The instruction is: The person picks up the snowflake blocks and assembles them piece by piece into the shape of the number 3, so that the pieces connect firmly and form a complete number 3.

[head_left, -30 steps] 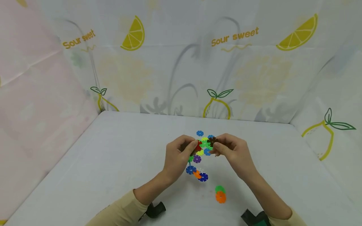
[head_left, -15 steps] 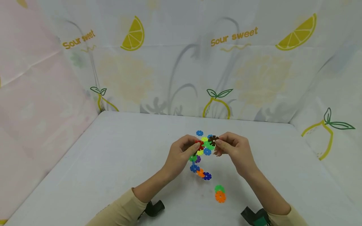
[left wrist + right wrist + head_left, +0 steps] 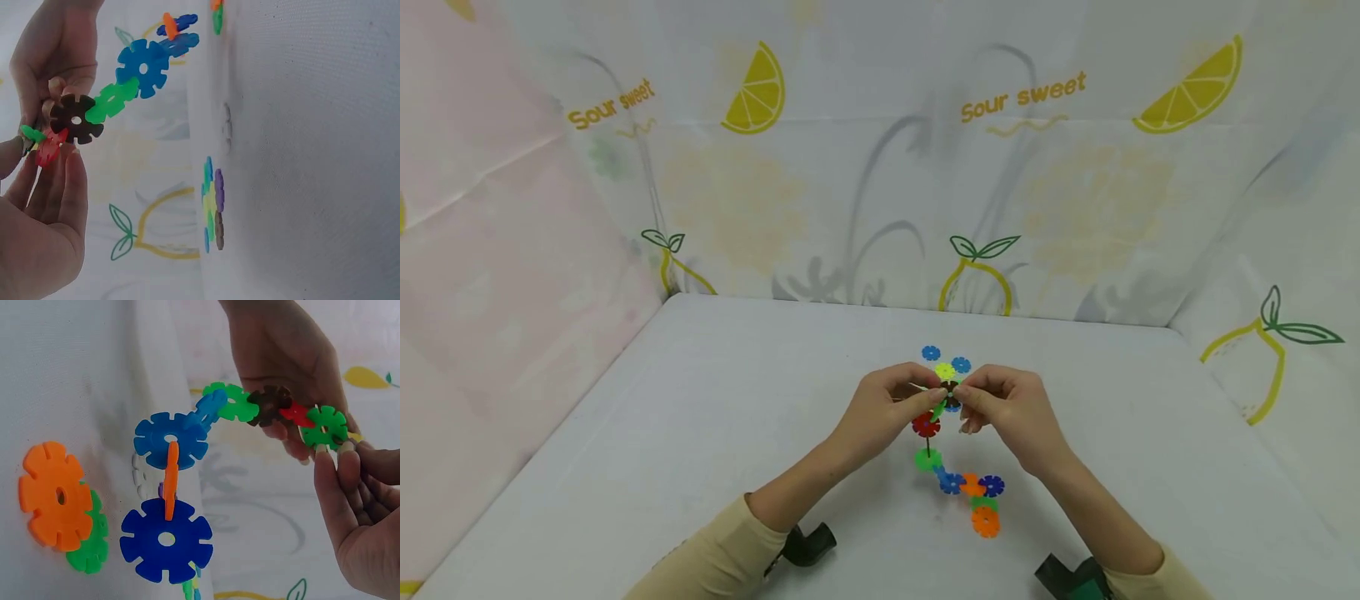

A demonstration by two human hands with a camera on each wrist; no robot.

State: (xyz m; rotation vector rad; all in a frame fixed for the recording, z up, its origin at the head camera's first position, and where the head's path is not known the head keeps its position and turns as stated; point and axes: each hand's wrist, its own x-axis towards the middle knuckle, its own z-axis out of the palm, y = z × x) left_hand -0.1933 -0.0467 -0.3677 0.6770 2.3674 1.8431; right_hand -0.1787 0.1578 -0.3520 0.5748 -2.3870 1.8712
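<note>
Where your two hands meet over the white table (image 3: 760, 367), one chain of notched discs (image 3: 928, 459), upper end at your fingers, the rest hanging down toward you.

Links, from the top: green (image 3: 325, 428), red (image 3: 297, 414), brown (image 3: 270, 405), green (image 3: 231, 402), two blue (image 3: 170, 428), orange (image 3: 170, 487), dark blue (image 3: 166, 559).

Your left hand (image 3: 891, 408): thumb and fingers pinching the chain's upper end; exact hold partly covered by the thumb.

Your right hand (image 3: 1011, 408): thumb and forefinger pinching one further brown disc (image 3: 950, 387), set against the upper green link. Whether it is slotted in, you cannot tell; the fingertips hide the join.

On the table, near side: one orange disc (image 3: 986, 528), overlapping one green disc (image 3: 985, 503).

Far side, beyond your hands: two light-blue discs (image 3: 931, 353), one yellow disc (image 3: 944, 371), one purple disc (image 3: 219, 190), others partly hidden. Nearer than these, one white disc (image 3: 227, 128).

At your forearms: two beige sleeves (image 3: 715, 550); one black fitting (image 3: 810, 546) under each wrist.

Behind: a pale cloth (image 3: 850, 183), printed with lemons and "Sour sweet".
</note>
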